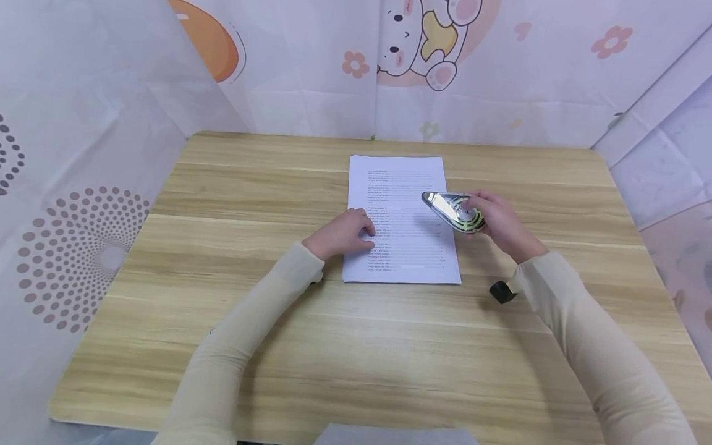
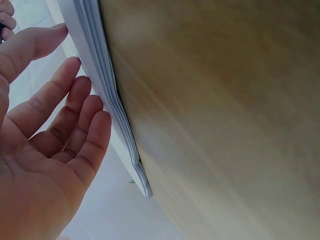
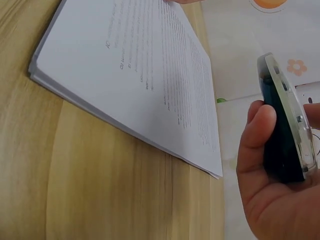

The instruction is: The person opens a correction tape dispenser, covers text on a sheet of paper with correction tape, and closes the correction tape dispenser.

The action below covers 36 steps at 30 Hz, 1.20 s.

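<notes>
A thick stack of printed paper (image 1: 397, 259) lies upright before me in the head view, its layered edge showing in the left wrist view. My left hand (image 1: 343, 233) rests at the stack's left edge, fingers relaxed and slightly bent; its fingertips (image 2: 102, 120) are right at the edge. Over the right side of the page, my right hand (image 1: 503, 225) grips a teardrop-shaped correction tape (image 1: 452, 209) with a clear case and green-yellow rings inside. Its narrow end points left. In the right wrist view the correction tape (image 3: 285, 125) stands raised above the sheets, thumb and fingers on opposite sides.
The stack lies on a wood-grain table (image 1: 222, 296). Behind it hangs a white curtain (image 1: 311, 74) with cartoon prints. A small black piece (image 1: 502, 292) sits under my right cuff. A pale grey edge (image 1: 395, 436) shows at the table's front.
</notes>
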{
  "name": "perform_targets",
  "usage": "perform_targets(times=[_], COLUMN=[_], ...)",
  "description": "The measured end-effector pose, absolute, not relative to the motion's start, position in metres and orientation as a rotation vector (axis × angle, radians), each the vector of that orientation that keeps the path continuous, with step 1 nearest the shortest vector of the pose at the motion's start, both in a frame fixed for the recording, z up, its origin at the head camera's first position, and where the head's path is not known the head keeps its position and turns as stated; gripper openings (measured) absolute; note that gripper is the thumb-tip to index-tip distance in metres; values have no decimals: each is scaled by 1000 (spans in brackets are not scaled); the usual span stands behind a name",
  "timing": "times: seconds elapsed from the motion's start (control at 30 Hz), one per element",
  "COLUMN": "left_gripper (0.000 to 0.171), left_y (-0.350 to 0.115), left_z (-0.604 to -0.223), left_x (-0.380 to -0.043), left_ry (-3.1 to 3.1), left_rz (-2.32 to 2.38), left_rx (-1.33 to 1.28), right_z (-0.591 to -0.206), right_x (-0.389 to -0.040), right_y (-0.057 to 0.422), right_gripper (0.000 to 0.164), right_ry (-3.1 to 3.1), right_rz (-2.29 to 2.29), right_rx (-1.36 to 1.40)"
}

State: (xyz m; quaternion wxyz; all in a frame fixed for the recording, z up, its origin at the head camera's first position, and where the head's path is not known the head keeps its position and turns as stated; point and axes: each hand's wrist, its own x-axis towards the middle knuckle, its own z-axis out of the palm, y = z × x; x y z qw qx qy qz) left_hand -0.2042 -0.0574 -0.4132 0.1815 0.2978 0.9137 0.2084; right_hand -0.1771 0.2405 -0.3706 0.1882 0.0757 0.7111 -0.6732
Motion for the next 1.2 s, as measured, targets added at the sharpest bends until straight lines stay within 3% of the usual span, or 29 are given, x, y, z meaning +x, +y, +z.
perform_targets(times=[0.63,1.2], left_gripper=[22,23], left_y=[-57,-56], left_z=[-414,-412], left_x=[-205,-203], left_ry=[2585,2584], left_rz=[582,571], left_rx=[836,814], right_z=[-379,-384], right_x=[-186,-189], right_y=[264,277], right_gripper=[16,15], right_ry=[1805,1764], right_rz=[-2247,-2292], right_rx=[355,468])
